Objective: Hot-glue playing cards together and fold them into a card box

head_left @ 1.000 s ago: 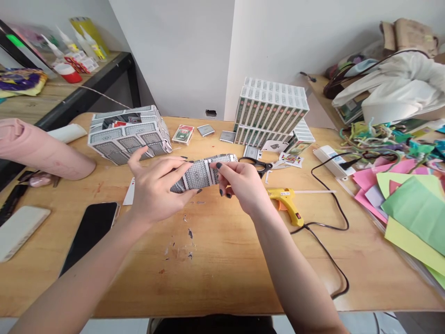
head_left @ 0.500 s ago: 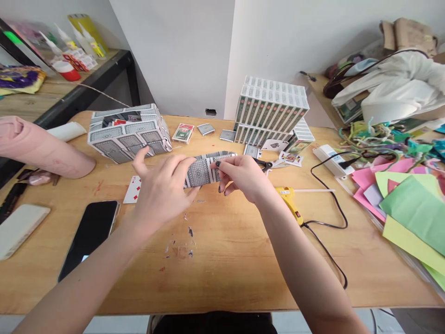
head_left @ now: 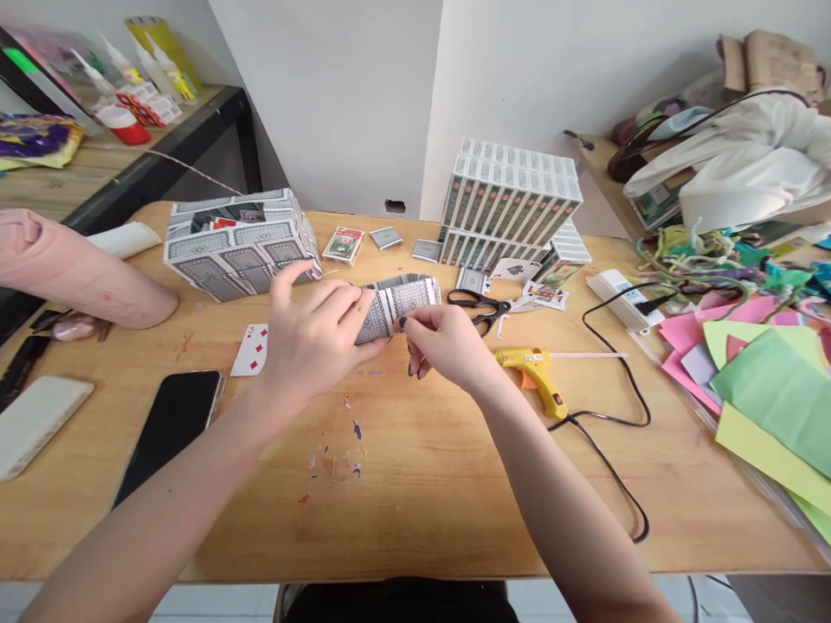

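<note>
Above the middle of the table I hold a curved piece made of playing cards [head_left: 410,296], grey patterned backs outward. My left hand [head_left: 315,333] grips its left end between thumb and fingers, with the index finger raised. The fingertips of my right hand [head_left: 441,342] pinch its lower edge; whether they also hold something small is hidden. A three of diamonds card [head_left: 250,350] lies left of my left hand. To the right of the piece lie black-handled scissors [head_left: 479,303] and a yellow glue gun [head_left: 542,376] with a glue stick in it.
A box built of cards [head_left: 237,251] stands at the back left, near a card pack [head_left: 344,246]. Stacked card packs [head_left: 510,203] stand at the back right. A phone [head_left: 170,424] and pink roll [head_left: 78,272] lie left; a power strip [head_left: 623,301] and coloured sheets [head_left: 772,381] right.
The card piece has turned slightly, showing more of its curved inside. My right hand has slid down along its edge, and the scissors and glue gun show more fully.
</note>
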Motion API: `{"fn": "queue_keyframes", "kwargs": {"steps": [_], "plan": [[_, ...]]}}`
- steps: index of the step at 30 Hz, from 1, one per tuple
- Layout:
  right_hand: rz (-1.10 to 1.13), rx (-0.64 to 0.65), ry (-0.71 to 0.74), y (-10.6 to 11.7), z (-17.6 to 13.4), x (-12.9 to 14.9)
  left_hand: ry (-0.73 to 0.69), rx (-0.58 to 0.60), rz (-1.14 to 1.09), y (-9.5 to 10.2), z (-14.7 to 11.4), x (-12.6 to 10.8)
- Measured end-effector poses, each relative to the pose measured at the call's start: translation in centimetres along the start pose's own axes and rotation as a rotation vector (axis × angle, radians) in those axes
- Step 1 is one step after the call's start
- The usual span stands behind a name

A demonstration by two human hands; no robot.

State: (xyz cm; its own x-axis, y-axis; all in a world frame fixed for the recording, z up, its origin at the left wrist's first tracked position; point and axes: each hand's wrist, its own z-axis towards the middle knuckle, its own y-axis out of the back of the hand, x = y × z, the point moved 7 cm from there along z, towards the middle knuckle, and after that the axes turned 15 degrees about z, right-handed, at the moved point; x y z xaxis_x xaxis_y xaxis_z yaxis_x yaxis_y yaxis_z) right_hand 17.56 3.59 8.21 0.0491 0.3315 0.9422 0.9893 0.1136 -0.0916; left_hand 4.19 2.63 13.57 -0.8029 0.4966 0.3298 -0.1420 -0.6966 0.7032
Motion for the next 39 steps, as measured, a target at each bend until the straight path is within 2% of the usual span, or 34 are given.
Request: {"fn": "queue_keyframes", "kwargs": {"steps": [6, 9, 12, 18, 23, 27, 39], "plan": [[-0.307, -0.175, 0.291, -0.7, -0.3, 1.4, 0.058, 0.001, -0.036, -0.3, 0.2, -0.4], [-0.473, -0.27, 0.309, -0.9, -0.1, 1.8, 0.054, 0.002, -0.023, -0.3, 0.4, -0.8], [-0.584, -0.303, 0.3, -1.0, 0.4, 1.9, 0.042, -0.014, 0.007, -0.3, 0.5, -1.1], [-0.623, -0.302, 0.293, -0.9, 0.7, 2.3, 0.06, -0.045, 0.035, -0.4, 0.5, -1.1], [-0.592, -0.245, 0.323, -0.7, 0.7, 2.8, 0.12, 0.026, -0.021, 0.1, 0.0, -0.6], [-0.588, -0.235, 0.332, -0.5, 0.7, 2.7, 0.166, 0.054, 0.015, 0.8, -0.2, -0.4], [-0.638, -0.277, 0.388, -0.5, -0.1, 3.2, 0.129, -0.005, 0.034, 0.7, 0.3, -1.5]]}}
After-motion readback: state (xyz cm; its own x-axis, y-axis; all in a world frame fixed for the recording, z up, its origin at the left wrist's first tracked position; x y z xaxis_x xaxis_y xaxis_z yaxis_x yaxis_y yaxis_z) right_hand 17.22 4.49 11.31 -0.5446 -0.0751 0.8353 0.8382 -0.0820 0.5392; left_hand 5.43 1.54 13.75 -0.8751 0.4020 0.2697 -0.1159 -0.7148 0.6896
